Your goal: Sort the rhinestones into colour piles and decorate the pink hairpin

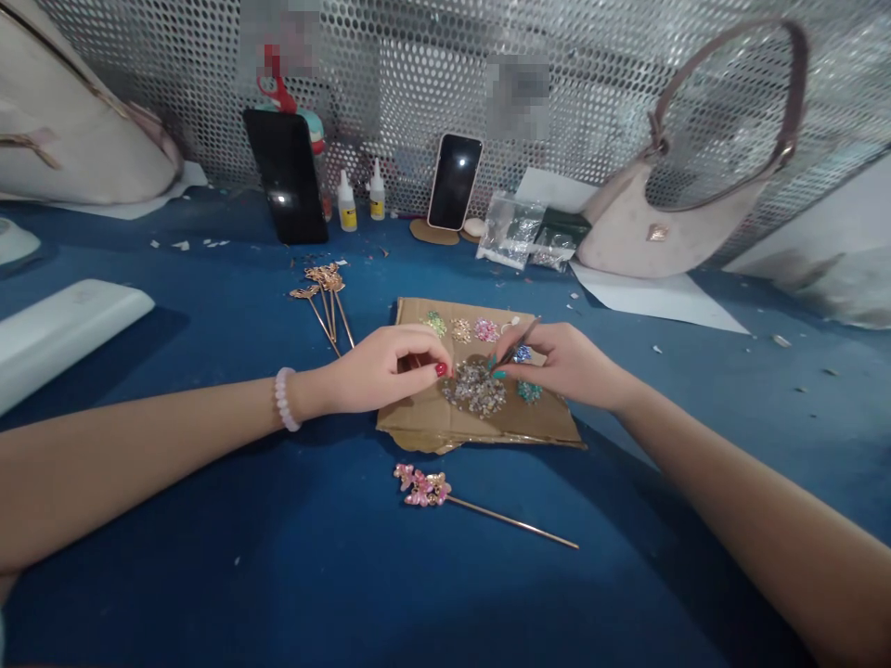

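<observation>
A brown cardboard sheet (424, 422) lies on the blue table and bears small heaps of coloured rhinestones; the largest, silvery heap (476, 388) is in its middle. My left hand (381, 369), with a pale bead bracelet at the wrist, rests on the cardboard with fingers curled and pinched beside that heap. My right hand (565, 362) holds a thin picking stick (519, 343) like a pen, its tip at the silvery heap. A gold hairpin with a pink butterfly head (422, 486) lies in front of the cardboard.
Several bare gold hairpins (326, 288) lie left of the cardboard. Two phones (454, 181) (287, 176), two glue bottles (346, 202), plastic bags of stones (511, 230) and a pale handbag (644, 227) stand by the perforated wall. A white box (62, 325) is at left.
</observation>
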{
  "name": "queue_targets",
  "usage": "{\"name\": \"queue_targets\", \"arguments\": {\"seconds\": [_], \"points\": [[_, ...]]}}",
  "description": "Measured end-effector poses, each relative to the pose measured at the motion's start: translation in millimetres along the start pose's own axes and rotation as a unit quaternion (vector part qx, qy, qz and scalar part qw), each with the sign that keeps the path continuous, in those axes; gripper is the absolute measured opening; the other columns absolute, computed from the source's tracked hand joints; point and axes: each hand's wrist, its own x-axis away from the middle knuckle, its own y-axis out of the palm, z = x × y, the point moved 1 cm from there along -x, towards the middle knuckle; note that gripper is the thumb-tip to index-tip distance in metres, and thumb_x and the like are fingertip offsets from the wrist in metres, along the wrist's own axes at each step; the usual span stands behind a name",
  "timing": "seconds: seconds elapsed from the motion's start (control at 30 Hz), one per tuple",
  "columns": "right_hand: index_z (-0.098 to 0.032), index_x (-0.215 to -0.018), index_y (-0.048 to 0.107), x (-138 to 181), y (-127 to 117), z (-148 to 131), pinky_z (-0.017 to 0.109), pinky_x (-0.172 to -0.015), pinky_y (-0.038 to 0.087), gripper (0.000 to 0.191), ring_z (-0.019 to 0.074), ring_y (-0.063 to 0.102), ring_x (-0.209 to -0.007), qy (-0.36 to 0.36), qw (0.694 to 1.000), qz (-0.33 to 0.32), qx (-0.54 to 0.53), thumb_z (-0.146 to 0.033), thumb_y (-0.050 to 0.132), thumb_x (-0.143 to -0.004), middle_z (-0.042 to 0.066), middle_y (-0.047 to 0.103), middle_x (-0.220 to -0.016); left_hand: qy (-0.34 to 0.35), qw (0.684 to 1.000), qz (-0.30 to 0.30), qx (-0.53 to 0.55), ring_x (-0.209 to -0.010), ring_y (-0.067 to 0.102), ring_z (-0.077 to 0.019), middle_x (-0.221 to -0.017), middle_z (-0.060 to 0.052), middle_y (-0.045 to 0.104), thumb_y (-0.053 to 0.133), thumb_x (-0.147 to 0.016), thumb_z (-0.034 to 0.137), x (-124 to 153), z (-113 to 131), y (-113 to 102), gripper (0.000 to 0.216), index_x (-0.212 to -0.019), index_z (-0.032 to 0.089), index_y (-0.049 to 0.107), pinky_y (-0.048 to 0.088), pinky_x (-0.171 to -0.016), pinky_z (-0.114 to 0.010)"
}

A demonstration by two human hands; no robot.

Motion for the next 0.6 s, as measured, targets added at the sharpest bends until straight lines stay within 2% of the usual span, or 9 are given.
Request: {"name": "queue_targets", "arguments": {"seconds": [0.4,0.5,0.6], "points": [[-0.019,-0.078,0.063,-0.8,5.2,-2.6,0.031,-0.071,0.051,0.013,0.018,0.064,-0.078,-0.002,0.999,0.04,0.023,-0.032,0.06,-0.078,0.004,0.068,-0.082,0.005,1.0,-0.004,-0.005,-0.078,0.055,-0.0118,-0.087,-0.002,0.062,0.047,-0.086,0.015,1.1,-0.5,-0.1,0.013,-0.085,0.016,0.059,0.044,-0.071,-0.024],[-0.019,-0.078,0.063,0.1,1.4,-5.0,0.03,-0.069,0.05,0.013,0.0174,0.063,-0.077,-0.009,1.0,0.014,0.01,-0.032,0.061,-0.078,0.004,0.067,-0.081,0.01,1.0,-0.002,-0.001,-0.079,0.055,-0.0116,-0.087,-0.001,0.062,0.047,-0.087,0.015,0.9,-0.7,0.3,0.013,-0.085,0.016,0.059,0.044,-0.071,-0.023],[-0.02,-0.078,0.063,1.3,-1.7,-6.7,0.03,-0.068,0.05,0.014,0.0164,0.063,-0.076,-0.006,0.999,-0.04,-0.002,-0.033,0.061,-0.078,0.003,0.067,-0.081,0.012,1.0,-0.001,-0.001,-0.078,0.055,-0.0117,-0.086,-0.001,0.062,0.047,-0.087,0.015,0.8,-0.8,0.5,0.012,-0.084,0.016,0.059,0.044,-0.071,-0.023]]}}
